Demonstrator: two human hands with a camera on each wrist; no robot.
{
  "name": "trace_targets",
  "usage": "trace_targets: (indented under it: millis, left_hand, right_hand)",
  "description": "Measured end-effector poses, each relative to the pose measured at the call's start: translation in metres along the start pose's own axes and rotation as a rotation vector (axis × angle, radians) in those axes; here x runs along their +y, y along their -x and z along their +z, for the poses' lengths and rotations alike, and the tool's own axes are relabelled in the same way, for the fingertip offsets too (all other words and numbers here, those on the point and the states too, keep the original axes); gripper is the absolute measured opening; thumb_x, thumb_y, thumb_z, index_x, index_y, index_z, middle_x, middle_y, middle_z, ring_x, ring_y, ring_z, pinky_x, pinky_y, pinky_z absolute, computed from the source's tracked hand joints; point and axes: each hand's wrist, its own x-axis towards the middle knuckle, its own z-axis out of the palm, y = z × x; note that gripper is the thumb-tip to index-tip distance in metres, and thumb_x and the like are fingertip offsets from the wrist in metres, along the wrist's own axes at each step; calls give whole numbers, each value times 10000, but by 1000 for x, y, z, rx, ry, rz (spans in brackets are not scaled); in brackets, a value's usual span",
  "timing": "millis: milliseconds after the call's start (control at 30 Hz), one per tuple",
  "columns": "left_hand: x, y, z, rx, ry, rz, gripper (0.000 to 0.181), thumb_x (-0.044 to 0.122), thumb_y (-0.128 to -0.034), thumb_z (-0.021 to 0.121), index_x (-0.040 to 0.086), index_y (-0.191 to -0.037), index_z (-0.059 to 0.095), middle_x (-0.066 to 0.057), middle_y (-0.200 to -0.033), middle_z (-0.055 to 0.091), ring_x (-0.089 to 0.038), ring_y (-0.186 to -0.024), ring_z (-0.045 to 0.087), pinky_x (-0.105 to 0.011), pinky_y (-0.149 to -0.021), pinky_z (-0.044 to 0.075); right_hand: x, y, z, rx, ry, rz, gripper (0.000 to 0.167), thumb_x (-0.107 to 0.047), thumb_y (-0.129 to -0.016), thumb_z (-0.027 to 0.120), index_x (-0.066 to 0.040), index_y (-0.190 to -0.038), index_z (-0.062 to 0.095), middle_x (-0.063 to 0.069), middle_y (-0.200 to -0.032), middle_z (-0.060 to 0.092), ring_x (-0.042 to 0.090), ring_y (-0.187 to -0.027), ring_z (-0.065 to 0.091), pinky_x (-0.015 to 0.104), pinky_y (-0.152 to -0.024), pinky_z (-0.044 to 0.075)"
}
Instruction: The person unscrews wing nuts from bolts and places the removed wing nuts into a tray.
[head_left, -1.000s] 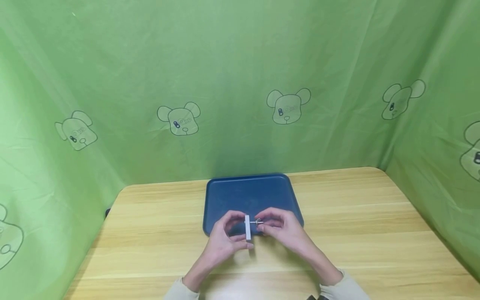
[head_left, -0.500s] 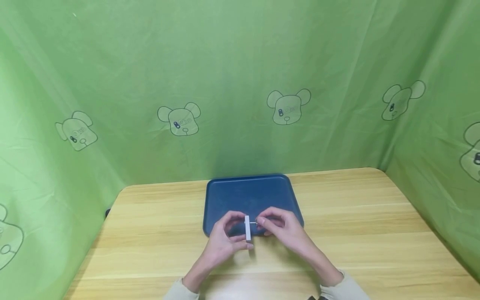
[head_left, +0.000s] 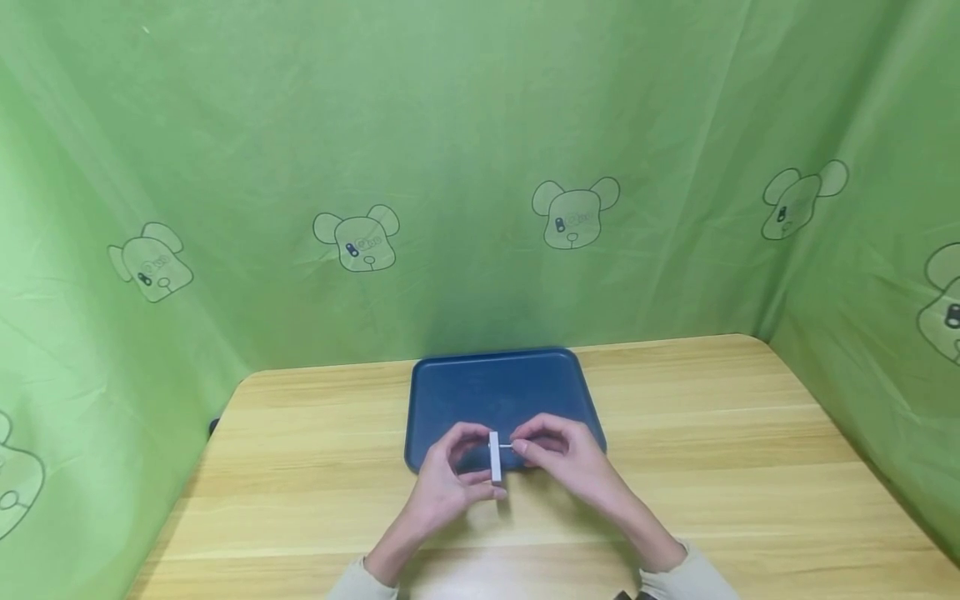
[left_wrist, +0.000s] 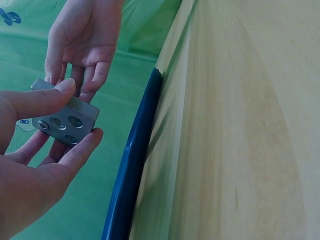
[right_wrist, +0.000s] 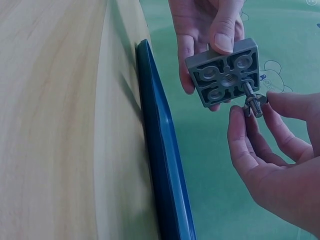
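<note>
My left hand [head_left: 442, 483] grips a square grey metal plate [head_left: 495, 457] by its edges, holding it on edge over the near rim of the blue tray. Round holes mark its face [left_wrist: 75, 121] in the left wrist view. A bolt [right_wrist: 248, 89] passes through one corner hole, its head [left_wrist: 43, 124] on the left side and its threaded end pointing right. On that thread sits a wing nut [right_wrist: 254, 101], some way out from the plate. My right hand [head_left: 573, 458] pinches the wing nut between thumb and fingertips, which hide most of it in the head view.
The blue tray [head_left: 487, 392] lies at the far middle of the wooden table [head_left: 315, 467]. Green curtains [head_left: 465, 125] with bear-head prints hang behind and along both sides. A small dark object [head_left: 214, 425] shows at the table's left edge.
My right thumb and fingers have shifted around the wing nut, covering more of it and the bolt's end. The left hand and the plate have stayed nearly still.
</note>
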Motion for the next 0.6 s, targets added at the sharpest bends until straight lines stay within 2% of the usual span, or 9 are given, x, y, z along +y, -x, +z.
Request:
trace_targets:
  millis: [133, 267, 400, 600]
  left_hand:
    - [0, 0, 0, 1, 4, 0, 698, -233, -631, 808, -13, -1250, 573, -289, -1335, 546, -523, -1305, 499, -396, -960, 615]
    - [0, 0, -1, 0, 7, 1, 697, -236, -629, 809, -12, -1247, 575, -277, -1333, 554, -526, -1311, 491, -399, -960, 615]
    - [0, 0, -1, -3, 10, 4, 694, -235, -633, 808, -13, -1248, 573, -319, -1347, 528, -533, -1317, 481, -401, -961, 615]
    - [-1, -1, 0, -3, 13, 1, 692, -235, -637, 808, -13, -1249, 574, -340, -1351, 513, -543, -1321, 468, -403, -961, 615]
  right_hand:
    - [1, 0, 0, -1, -2, 10, 224, -103, -949, 732, 59, -1098, 688, 268, -1129, 675, 428, -1080, 688, 418, -892, 646]
    - [1, 0, 0, 0, 7, 22, 256, -107, -943, 741, 75, -1114, 682, 286, -1138, 671, 375, -1066, 705, 323, -871, 651]
    - [0, 0, 0, 3, 29, 21, 277, -111, -930, 756, 72, -1125, 683, 296, -1156, 665, 289, -1054, 720, 292, -879, 642]
    - [0, 0, -1, 2, 41, 8, 278, -95, -909, 774, 50, -1130, 688, 288, -1154, 671, 285, -1045, 717, 283, -889, 636]
